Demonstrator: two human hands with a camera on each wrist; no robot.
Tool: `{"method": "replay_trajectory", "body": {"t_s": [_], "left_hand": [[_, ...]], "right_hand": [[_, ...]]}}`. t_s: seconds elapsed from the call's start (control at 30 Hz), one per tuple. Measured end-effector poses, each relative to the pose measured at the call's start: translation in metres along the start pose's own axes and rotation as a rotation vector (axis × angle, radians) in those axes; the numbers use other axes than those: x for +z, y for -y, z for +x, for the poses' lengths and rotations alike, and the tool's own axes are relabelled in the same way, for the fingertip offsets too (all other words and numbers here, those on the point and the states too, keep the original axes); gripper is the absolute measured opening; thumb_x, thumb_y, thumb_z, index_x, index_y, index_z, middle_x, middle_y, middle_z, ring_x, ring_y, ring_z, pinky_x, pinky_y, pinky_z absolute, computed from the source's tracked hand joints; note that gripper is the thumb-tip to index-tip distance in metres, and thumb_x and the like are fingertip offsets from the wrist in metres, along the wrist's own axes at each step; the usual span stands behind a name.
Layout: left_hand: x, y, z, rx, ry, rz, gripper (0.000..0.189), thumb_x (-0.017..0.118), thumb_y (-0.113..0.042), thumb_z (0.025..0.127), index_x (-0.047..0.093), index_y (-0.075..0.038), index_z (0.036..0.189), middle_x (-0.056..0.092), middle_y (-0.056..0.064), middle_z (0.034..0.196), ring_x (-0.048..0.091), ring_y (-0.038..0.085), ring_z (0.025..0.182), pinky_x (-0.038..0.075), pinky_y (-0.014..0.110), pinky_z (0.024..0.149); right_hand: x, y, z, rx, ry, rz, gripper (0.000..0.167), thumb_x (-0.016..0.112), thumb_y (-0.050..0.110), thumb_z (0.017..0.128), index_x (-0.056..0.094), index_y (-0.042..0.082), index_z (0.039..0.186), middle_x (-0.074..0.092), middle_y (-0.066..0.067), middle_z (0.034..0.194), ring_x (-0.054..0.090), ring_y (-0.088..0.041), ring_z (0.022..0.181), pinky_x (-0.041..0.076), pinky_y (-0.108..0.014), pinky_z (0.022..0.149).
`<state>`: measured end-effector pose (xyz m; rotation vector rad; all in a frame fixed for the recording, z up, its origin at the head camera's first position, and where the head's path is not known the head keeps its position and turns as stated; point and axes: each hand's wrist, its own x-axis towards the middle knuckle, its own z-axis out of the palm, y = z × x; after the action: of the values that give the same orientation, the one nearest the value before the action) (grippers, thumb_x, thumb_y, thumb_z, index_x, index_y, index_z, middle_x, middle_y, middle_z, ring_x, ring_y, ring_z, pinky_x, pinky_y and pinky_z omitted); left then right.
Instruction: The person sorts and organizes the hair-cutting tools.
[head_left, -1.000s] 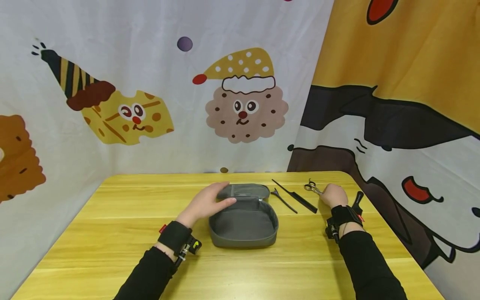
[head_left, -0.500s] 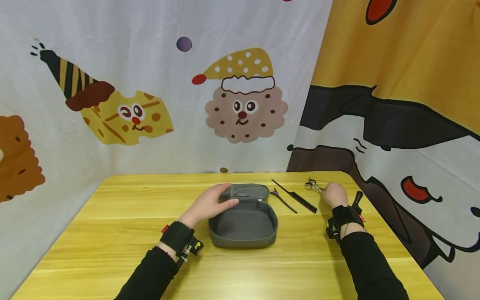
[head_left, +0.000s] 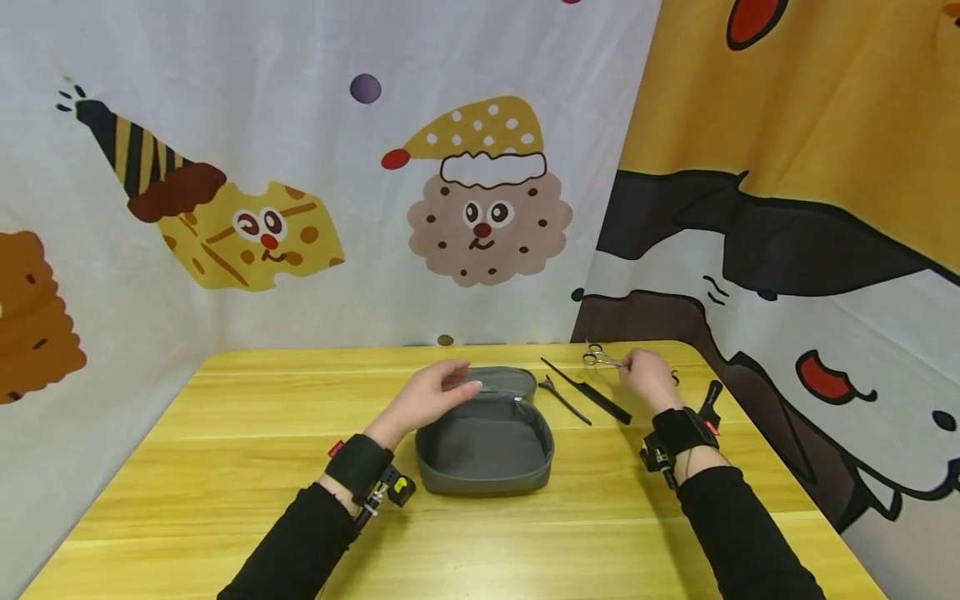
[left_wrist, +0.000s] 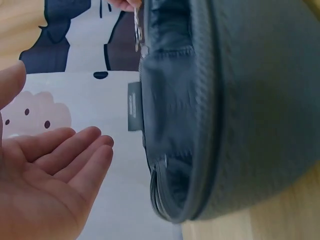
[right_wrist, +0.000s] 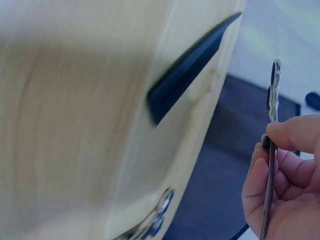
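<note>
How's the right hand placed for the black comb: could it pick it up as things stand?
Probably not straight away: the right hand pinches scissors and would likely need to let go first. Otherwise the way looks free: the black comb lies nearby on the table, uncovered.

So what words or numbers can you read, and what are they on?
None is readable.
Grey tag on the grey case: marks too blurred to read.
Red tag on the left wristband, another red tag on the right wristband: too small to read.
</note>
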<state>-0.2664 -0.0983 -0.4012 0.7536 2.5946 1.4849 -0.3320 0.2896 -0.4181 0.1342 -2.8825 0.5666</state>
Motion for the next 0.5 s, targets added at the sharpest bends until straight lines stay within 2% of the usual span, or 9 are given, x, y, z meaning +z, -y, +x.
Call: {"method": "replay_trajectory", "body": {"t_s": [0.13, 0.27, 0.5], "left_hand": [[0.003, -0.002, 0.003, -0.02, -0.036, -0.021, 0.06, 0.063, -0.038, 0.098, 0.047, -0.004, 0.145, 0.057, 0.014, 0.136, 0.056, 0.029, 0.124, 0.047, 0.034, 0.102], [0.006, -0.002, 0.005, -0.046, -0.083, -0.034, 0.057, 0.065, -0.036, 0.097, 0.051, -0.003, 0.142, 0.061, 0.013, 0.131, 0.059, 0.028, 0.118, 0.052, 0.036, 0.096], [0.008, -0.002, 0.007, -0.103, -0.165, -0.1, 0.056, 0.068, -0.035, 0.096, 0.054, -0.002, 0.139, 0.064, 0.013, 0.124, 0.061, 0.028, 0.112, 0.055, 0.041, 0.092]], "right_hand": [[0.004, 0.013, -0.001, -0.048, 0.005, 0.026, 0.01, 0.06, 0.001, 0.093, 0.063, -0.008, 0.092, 0.061, -0.019, 0.081, 0.053, -0.028, 0.066, 0.045, -0.039, 0.06], [0.008, 0.028, -0.002, -0.097, -0.004, 0.042, 0.01, 0.061, 0.002, 0.094, 0.064, -0.008, 0.093, 0.063, -0.018, 0.082, 0.055, -0.028, 0.068, 0.047, -0.041, 0.061], [0.008, 0.057, -0.008, -0.193, -0.049, 0.059, 0.008, 0.063, 0.001, 0.093, 0.064, -0.007, 0.094, 0.062, -0.016, 0.083, 0.056, -0.03, 0.073, 0.049, -0.044, 0.066]]}}
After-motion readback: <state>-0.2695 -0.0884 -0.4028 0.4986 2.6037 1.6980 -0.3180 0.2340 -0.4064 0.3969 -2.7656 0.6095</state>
